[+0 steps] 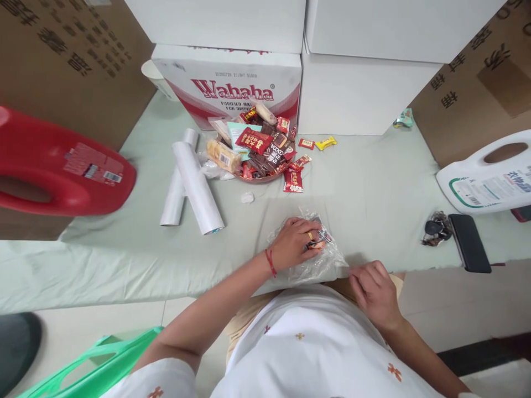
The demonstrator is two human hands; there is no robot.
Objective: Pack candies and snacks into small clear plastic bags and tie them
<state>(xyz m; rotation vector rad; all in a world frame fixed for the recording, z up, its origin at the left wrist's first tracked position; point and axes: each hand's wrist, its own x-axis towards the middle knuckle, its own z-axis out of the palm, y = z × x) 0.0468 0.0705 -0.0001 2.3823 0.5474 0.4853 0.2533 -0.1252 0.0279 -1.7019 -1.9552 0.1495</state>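
pressing clear plastic bag [322, 264] down with left hand [294, 243], grip curled over it; pinching its edge with right hand [373, 290]. likely light, limp, slippery; best held at that edge.

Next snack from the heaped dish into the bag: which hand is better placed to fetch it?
Left, probably. The left hand lies on the clear bag, nearer the dish; the right hand sits farther back, at the bag's corner.

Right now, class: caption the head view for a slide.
Left hand rests on a clear snack bag; right hand pinches its edge.
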